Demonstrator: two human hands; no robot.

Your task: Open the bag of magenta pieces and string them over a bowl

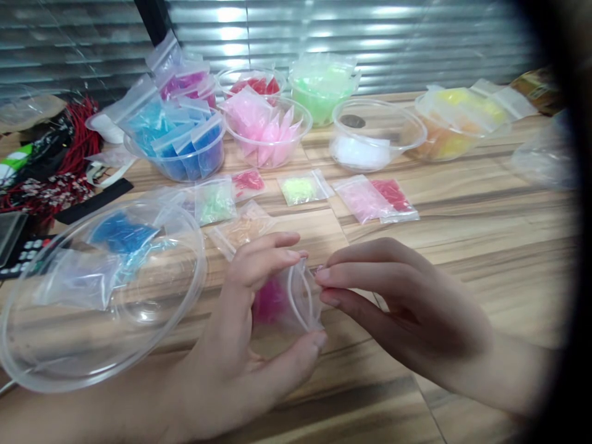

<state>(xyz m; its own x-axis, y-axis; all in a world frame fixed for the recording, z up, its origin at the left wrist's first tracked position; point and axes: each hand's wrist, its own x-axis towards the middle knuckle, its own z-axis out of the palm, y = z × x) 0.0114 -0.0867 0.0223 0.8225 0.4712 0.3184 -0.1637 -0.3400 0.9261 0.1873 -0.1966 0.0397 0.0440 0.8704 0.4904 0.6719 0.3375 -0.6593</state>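
Observation:
My left hand (pixel 250 333) grips a small clear zip bag (pixel 305 299) by its edges, between thumb and fingers. Its mouth bows apart and points right; magenta contents (pixel 271 300) show in its lower part. My right hand (pixel 393 302) is at that mouth, its thumb and fingertips pinched together. Whatever those fingertips hold is too small to make out. Just behind my left hand lies a bag with pale orange contents (pixel 247 225). Beyond it are bags with green (pixel 215 203), red (pixel 248 180) and yellow-green (pixel 300 188) contents. A pink bag (pixel 362 198) overlaps a red one (pixel 393 196).
A large clear bowl (pixel 200 265) on the left holds blue and pale bags. Along the back stand clear tubs of coloured bags, including blue (pixel 189 148), pink (pixel 272 132), green (pixel 324 86) and white (pixel 361 153). Red and black wires (pixel 78 135) lie far left. Blinds (pixel 370 43) rise behind.

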